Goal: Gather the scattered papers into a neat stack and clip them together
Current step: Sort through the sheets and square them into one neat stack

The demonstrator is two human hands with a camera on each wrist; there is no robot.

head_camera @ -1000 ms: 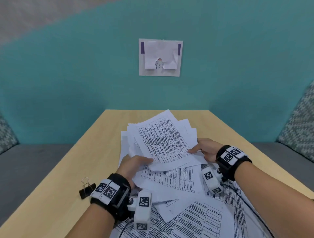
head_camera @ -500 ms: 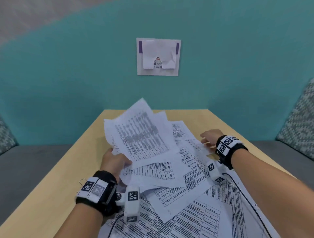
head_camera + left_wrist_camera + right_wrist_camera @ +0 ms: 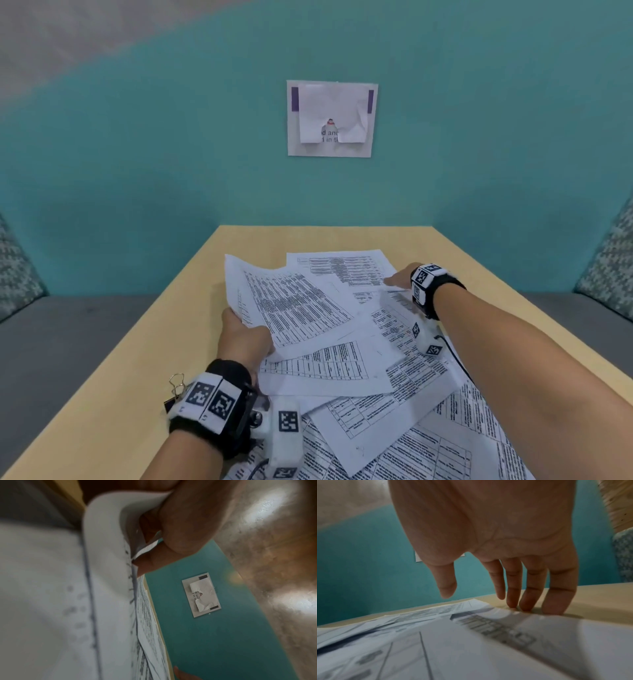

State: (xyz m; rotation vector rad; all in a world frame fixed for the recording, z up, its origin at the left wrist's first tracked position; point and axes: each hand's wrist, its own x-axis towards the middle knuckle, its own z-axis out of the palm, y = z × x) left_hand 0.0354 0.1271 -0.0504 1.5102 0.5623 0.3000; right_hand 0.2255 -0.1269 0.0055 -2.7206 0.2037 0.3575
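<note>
The left hand [image 3: 245,339] clutched a few printed sheets [image 3: 291,308] at their near-left corner, thumb on top, lifting them off the pile; the right hand [image 3: 399,279] reached out flat, fingers [image 3: 527,599] straight and pressing the edge of a far sheet [image 3: 342,265] against the wooden table [image 3: 113,394]; loose papers [image 3: 394,428] sprawled overlapping toward the near edge; a binder clip [image 3: 175,387] sat on the table, just left of the left wrist.
</note>
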